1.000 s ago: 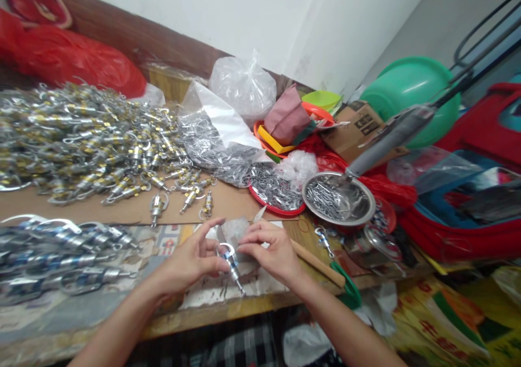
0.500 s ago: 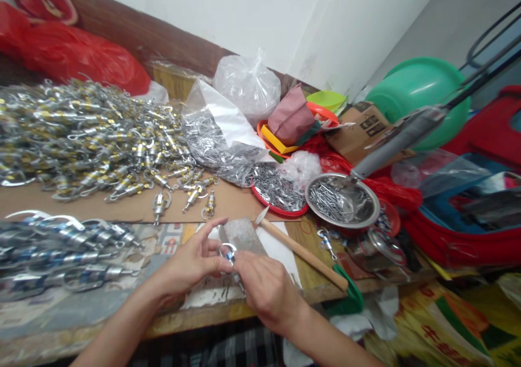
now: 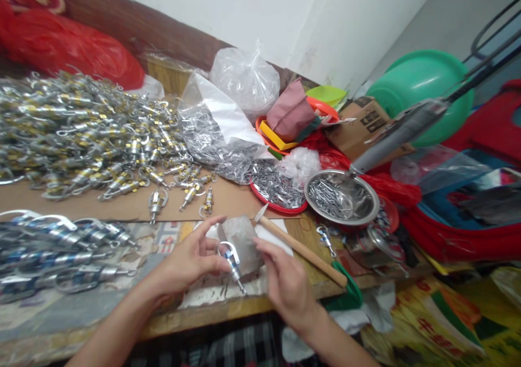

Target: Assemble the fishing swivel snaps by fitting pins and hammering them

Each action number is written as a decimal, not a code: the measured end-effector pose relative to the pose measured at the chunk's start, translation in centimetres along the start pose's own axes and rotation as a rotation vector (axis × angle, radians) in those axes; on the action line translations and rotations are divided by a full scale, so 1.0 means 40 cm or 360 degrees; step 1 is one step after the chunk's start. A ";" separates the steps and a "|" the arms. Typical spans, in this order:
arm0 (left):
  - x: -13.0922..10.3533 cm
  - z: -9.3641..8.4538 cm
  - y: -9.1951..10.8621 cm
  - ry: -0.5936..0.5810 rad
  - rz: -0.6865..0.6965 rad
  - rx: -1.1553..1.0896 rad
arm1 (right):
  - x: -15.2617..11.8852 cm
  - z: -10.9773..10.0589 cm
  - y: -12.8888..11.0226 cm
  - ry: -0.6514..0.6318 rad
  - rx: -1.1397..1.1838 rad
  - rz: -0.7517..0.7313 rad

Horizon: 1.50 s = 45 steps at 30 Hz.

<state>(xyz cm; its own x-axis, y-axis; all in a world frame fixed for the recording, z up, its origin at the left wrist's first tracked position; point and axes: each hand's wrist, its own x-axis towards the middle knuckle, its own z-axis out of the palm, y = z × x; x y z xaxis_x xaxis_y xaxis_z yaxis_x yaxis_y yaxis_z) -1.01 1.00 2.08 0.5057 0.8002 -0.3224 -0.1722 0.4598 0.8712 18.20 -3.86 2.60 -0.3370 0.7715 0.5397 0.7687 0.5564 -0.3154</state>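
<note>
My left hand [image 3: 195,261] pinches a silver metal hook fitting [image 3: 232,258] between thumb and fingers. The fitting has a curved arm, a blue band and a small tip pointing down toward the table's front edge. My right hand [image 3: 287,277] is apart from the fitting, at the right side of a grey block [image 3: 242,236]. Its fingers are loosely bent, with nothing visible in them; the palm side is partly hidden. Behind it lies a hammer [image 3: 301,250] with a wooden handle.
Blue-banded fittings [image 3: 61,253] lie in rows at left, before a large heap of yellow-banded fittings [image 3: 89,128]. A steel bowl [image 3: 366,209] and a red tray [image 3: 280,208] hold small metal parts. One blue-banded fitting [image 3: 326,240] lies right of the hammer.
My right hand has let go of the fitting and drawn off to the right. My left hand keeps hold of it, so more of the fitting shows.
</note>
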 end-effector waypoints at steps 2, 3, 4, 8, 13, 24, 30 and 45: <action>-0.001 0.000 0.001 0.0016 -0.0019 -0.0001 | -0.015 -0.009 0.079 0.0085 -0.0295 0.0282; -0.002 0.000 0.002 0.0025 -0.0026 0.0000 | -0.025 -0.013 0.117 -0.0008 -0.0444 0.0401; -0.001 0.000 0.002 0.0033 -0.0031 0.0000 | -0.035 -0.015 0.151 -0.0152 -0.0534 0.0491; 0.001 -0.001 0.003 0.0026 -0.0020 0.0004 | -0.063 -0.031 0.205 -0.0475 -0.0533 0.0631; -0.002 0.002 0.008 0.0048 -0.0036 0.0022 | -0.051 -0.112 0.118 -0.0141 -0.0199 0.0491; -0.002 0.007 0.014 0.0038 0.0009 0.0108 | -0.091 -0.130 0.011 -0.0343 -0.0192 0.0133; -0.001 0.002 0.016 0.0063 -0.0018 0.0135 | -0.093 -0.109 -0.005 -0.0289 -0.0109 0.0217; -0.143 -0.099 0.097 0.0868 0.0190 0.0663 | -0.027 -0.015 0.193 -0.0062 0.0032 0.0801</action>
<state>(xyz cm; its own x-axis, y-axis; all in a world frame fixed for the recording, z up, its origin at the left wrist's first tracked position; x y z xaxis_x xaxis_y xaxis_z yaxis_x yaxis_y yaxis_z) -7.93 -0.28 5.83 -0.0120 0.9654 -0.2603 0.1937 0.2577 0.9466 24.82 -0.58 0.08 0.0524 0.9564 0.2873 0.8307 0.1179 -0.5441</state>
